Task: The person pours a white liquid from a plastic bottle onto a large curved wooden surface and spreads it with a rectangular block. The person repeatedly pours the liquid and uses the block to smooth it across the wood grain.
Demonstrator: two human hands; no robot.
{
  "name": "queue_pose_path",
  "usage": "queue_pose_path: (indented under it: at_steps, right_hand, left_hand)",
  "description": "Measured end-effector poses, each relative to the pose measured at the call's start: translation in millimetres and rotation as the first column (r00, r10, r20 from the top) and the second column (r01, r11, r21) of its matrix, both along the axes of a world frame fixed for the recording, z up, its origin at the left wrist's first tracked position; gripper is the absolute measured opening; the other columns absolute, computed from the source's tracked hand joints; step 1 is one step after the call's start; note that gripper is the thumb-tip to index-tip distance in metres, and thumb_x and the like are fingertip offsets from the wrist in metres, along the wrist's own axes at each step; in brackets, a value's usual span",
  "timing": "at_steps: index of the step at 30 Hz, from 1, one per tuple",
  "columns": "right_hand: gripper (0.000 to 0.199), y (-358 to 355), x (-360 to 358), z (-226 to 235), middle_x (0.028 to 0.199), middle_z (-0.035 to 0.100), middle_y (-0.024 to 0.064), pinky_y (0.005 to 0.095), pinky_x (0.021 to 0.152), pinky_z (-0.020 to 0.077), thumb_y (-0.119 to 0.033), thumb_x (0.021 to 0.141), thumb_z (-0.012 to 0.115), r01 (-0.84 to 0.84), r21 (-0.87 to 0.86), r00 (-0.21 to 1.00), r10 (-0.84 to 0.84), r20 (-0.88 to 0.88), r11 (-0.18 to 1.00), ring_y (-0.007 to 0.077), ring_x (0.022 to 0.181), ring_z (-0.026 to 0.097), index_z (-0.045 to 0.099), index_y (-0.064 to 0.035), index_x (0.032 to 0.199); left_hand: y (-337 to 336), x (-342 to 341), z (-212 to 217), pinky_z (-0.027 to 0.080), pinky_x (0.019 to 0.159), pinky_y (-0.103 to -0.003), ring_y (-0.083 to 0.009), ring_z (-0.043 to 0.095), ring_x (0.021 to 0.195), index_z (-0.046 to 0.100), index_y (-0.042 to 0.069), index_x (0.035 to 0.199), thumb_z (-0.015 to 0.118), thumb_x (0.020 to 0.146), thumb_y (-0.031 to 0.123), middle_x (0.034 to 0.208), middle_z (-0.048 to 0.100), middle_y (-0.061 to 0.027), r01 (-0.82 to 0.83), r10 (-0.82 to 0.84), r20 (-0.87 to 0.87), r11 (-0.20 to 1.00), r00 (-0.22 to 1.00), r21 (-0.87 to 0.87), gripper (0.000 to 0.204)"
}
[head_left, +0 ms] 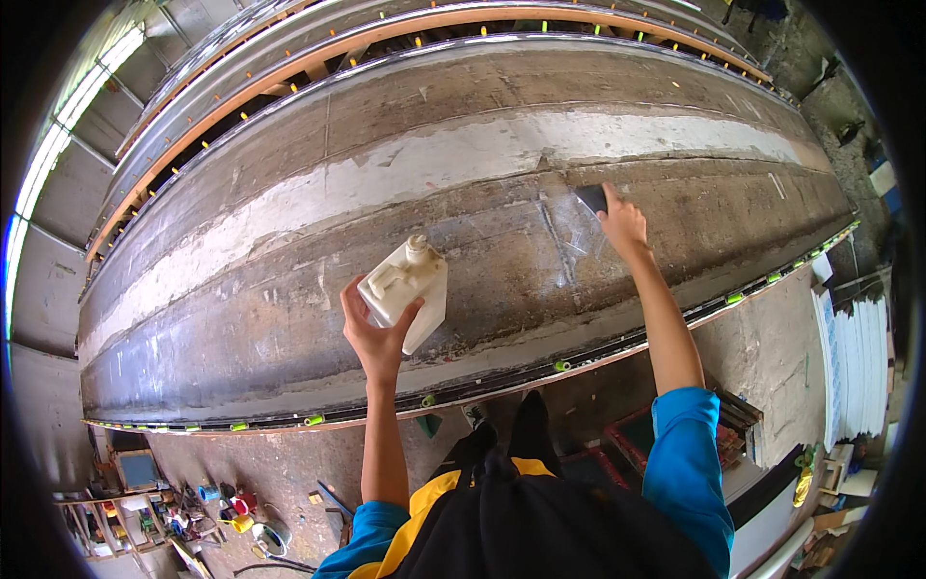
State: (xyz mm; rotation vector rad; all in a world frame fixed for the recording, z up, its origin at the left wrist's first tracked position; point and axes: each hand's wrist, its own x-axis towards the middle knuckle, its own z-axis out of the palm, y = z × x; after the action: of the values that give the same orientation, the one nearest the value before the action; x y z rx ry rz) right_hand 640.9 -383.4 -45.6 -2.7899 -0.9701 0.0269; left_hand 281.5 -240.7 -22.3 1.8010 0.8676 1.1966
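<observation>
While gripping white plastic jug, dark scraper, rough hull

Blue short sleeves, black-and-yellow vest, bare forearms, dark trousers

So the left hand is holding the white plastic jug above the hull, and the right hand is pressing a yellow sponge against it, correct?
Not quite. The head view shows the right hand pressing a small dark flat scraper, not a yellow sponge, against the hull. The rest holds: the left hand holds the white plastic jug above the hull.
</observation>
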Motion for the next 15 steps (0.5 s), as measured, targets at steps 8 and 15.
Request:
queue_pose_path:
  at_steps: [8, 15]
  right_hand:
    - [0.027, -13, -104, -77, 0.094, 0.059, 0.0254, 0.0333, 0.069, 0.0525, -0.011, 0.080, 0.054, -0.282, -0.200, 0.765, 0.345, 0.543, 0.939, 0.0347, 0.087, 0.063, 0.042, -0.0056, 0.103]
    - [0.029, -19, -84, -22, 0.067, 0.058, 0.0123, 0.0341, 0.045, 0.0490, -0.007, 0.080, 0.054, -0.376, 0.031, 0.926, 0.377, -0.010, 0.926, 0.0262, 0.057, 0.062, 0.043, -0.0047, 0.107]
  left_hand:
    - [-4, 22, -4, 0.047, 0.082, -0.032, -0.0207, 0.057, 0.092, 0.042, -0.002, 0.113, 0.083, 0.061, 0.013, 0.098, 0.058, -0.0151, -0.022, 0.023, 0.030, 0.999, 0.999, -0.046, 0.068]
    - [-1, 39, -6, 0.046, 0.083, -0.033, -0.0204, 0.057, 0.092, 0.043, -0.002, 0.113, 0.082, 0.061, 0.013, 0.099, 0.057, -0.0149, -0.053, 0.053, 0.039, 0.999, 0.998, -0.009, 0.066]
